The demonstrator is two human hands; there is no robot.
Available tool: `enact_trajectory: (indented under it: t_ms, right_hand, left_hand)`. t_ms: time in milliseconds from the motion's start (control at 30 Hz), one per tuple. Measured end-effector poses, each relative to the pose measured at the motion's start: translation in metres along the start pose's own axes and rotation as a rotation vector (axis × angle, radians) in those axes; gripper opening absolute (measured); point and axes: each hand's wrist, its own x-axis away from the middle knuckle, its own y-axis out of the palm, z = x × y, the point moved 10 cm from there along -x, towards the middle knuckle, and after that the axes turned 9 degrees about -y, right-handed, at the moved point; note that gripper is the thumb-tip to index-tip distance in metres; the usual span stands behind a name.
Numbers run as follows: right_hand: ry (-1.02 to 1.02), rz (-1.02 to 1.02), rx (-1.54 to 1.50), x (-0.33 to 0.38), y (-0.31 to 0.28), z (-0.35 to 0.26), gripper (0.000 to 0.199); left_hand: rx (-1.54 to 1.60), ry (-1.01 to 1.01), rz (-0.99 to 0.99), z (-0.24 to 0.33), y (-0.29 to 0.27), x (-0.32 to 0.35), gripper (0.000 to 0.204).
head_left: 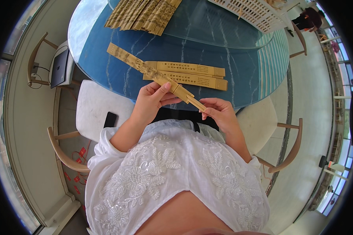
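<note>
A folded bamboo fan (145,68) with dark markings stretches diagonally from the blue table down to my lap. My left hand (153,100) grips it near its lower third, thumb on top. My right hand (219,111) pinches its narrow handle end between thumb and fingers. Two more folded bamboo fans (192,74) lie side by side on the table just beyond my hands.
A round blue marbled table (106,47) with a raised glass turntable holds a heap of bamboo fans (145,13) and a white slotted basket (255,13). A laptop (59,66) rests on a chair at left. A black phone (110,119) lies on my white seat.
</note>
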Motion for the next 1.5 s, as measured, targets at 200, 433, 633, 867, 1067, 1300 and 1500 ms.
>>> enact_trajectory:
  t_ms: [200,433,633,867,1067,1300,1500]
  right_hand:
    - [-0.019,-0.001,0.001,-0.002,0.001,-0.002,0.031]
    - [-0.028,0.010,-0.003,-0.001,-0.001,-0.002,0.030]
    - [-0.003,0.019,0.075,-0.005,0.008,0.001,0.029]
    - [-0.001,0.016,0.123,-0.005,0.015,-0.005,0.029]
    - [-0.025,0.074,0.219,-0.002,0.014,-0.008,0.028]
    - [-0.086,0.097,0.159,-0.002,0.012,-0.005,0.022]
    - [-0.131,0.132,0.155,-0.002,0.009,-0.013,0.018]
  left_hand:
    - [-0.005,0.001,0.027,0.001,-0.002,0.001,0.029]
    - [0.017,0.009,0.028,0.001,-0.001,0.000,0.028]
    - [-0.048,-0.093,-0.024,-0.017,0.018,0.006,0.028]
    - [-0.013,-0.135,-0.052,-0.024,0.022,0.004,0.028]
    - [-0.004,-0.123,-0.036,-0.026,0.020,0.002,0.029]
    - [-0.001,-0.096,-0.039,-0.023,0.020,0.000,0.030]
    - [-0.012,-0.092,-0.072,-0.022,0.024,-0.003,0.029]
